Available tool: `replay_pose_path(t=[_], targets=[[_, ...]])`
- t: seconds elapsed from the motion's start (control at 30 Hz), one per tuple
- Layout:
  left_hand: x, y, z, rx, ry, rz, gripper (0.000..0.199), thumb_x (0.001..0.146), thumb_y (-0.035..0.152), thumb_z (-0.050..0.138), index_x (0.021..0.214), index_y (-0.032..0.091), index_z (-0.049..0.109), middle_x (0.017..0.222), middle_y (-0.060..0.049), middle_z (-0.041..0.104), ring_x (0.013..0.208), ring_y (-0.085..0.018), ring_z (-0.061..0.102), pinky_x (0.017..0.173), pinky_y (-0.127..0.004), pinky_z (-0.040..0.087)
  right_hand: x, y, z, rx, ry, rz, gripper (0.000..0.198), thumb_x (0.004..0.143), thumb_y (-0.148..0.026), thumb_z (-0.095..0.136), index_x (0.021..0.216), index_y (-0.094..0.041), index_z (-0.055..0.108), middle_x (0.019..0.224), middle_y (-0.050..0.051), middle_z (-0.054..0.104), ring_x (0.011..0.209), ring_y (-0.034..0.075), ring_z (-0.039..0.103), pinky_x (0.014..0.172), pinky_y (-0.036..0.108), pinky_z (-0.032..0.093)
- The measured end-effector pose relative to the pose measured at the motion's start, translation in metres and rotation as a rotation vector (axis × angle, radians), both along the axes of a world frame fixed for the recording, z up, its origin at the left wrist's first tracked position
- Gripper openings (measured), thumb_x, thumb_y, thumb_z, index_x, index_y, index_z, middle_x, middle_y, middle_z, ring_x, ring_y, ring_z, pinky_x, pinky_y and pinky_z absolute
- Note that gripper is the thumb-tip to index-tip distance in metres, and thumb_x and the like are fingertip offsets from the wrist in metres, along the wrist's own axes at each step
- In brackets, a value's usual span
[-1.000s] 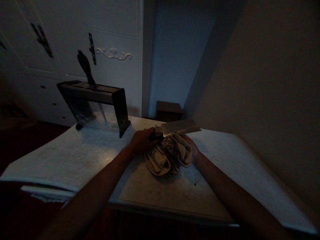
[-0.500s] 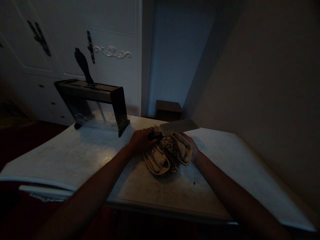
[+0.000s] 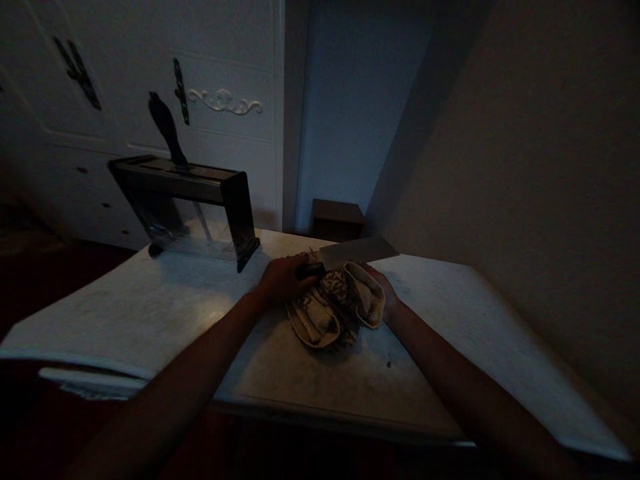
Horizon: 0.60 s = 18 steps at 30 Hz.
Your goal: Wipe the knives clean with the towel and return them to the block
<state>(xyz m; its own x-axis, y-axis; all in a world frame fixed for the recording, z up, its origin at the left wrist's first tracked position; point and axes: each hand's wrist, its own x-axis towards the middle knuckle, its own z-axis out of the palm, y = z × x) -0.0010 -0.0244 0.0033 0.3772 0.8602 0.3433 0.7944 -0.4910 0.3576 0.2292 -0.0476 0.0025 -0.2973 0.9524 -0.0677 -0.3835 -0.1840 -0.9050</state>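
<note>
My left hand [image 3: 285, 279] is closed round the black handle of a cleaver [image 3: 360, 251], and its wide grey blade points to the right. Under and in front of it bunches a brown and cream patterned cloth [image 3: 335, 293], its folded ends turned towards me. My left hand also touches the cloth's left side. At the right end of the cloth is my right hand [image 3: 386, 287], wrapped round its far side below the blade. The cloth hides most of the right fingers.
The pale table [image 3: 200, 293] has a small dark speck [image 3: 389, 365] near its front. A black-framed stand with an upright handle [image 3: 220, 187] is at the back left. Behind are white cabinets [image 3: 235, 147] and a brown box [image 3: 337, 212]; a wall [image 3: 525, 167] borders the right.
</note>
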Motion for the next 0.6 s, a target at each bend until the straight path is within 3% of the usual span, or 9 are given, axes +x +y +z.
replay_pose_path(t=[0.6], targets=[[0.0005, -0.0004, 0.0, 0.021, 0.022, 0.0, 0.032, 0.08, 0.047, 0.061, 0.095, 0.019, 0.065, 0.088, -0.008, 0.072, 0.079, -0.025, 0.067, 0.068, -0.03, 0.045, 0.0002, 0.0009, -0.0004, 0.004, 0.004, -0.005, 0.011, 0.072, -0.031, 0.069, 0.069, -0.022, 0.062, 0.059, -0.001, 0.064, 0.054, 0.018, 0.062, 0.054, 0.029, 0.053]])
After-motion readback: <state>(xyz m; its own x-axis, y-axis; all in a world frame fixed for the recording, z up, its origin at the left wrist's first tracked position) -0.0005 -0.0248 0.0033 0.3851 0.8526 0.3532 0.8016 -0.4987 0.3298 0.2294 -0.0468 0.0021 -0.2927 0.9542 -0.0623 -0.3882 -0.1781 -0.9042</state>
